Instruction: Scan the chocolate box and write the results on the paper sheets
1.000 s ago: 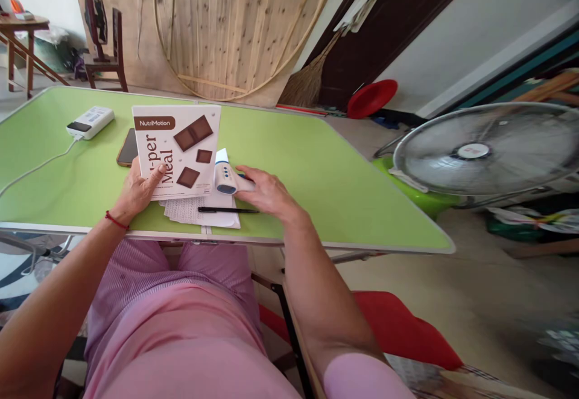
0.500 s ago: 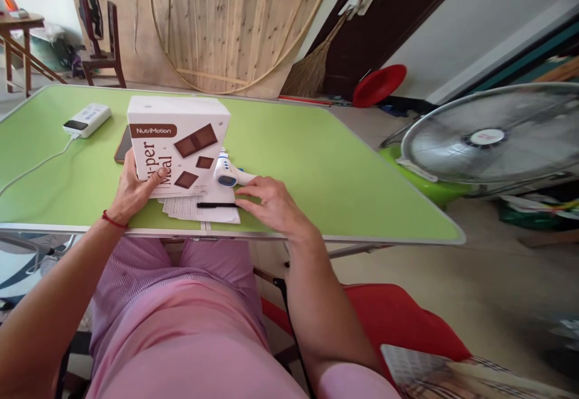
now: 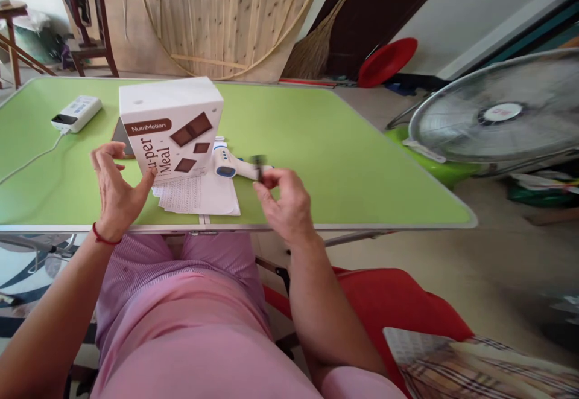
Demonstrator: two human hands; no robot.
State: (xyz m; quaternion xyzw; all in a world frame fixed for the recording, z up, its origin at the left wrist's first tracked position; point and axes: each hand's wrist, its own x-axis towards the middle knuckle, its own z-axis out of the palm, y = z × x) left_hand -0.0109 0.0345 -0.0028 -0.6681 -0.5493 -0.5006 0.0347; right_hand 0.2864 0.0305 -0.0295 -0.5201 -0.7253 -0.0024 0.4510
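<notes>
A white NutriMotion box [image 3: 169, 127] stands upright on the green table, printed with brown chocolate pieces. My left hand [image 3: 118, 185] is at its lower left corner, fingers spread and thumb tip at the box front; whether it touches cannot be made out. My right hand [image 3: 289, 203] pinches a black pen [image 3: 259, 166], raised above the table and blurred by motion. Behind the pen lies a white and blue infrared thermometer [image 3: 230, 163], partly on a stack of printed papers [image 3: 199, 197]. The box hides part of the papers and of a dark phone [image 3: 122, 139].
On the green table [image 3: 316, 145] a white power bank [image 3: 76, 113] with a cable lies at the far left. A large fan [image 3: 502, 109] stands off the right end. A red chair [image 3: 398, 302] with cloth on it is at my right.
The right hand has lifted the pen off the papers and moved it right, tilting it upright. My left hand has loosened from the box, its fingers now spread.
</notes>
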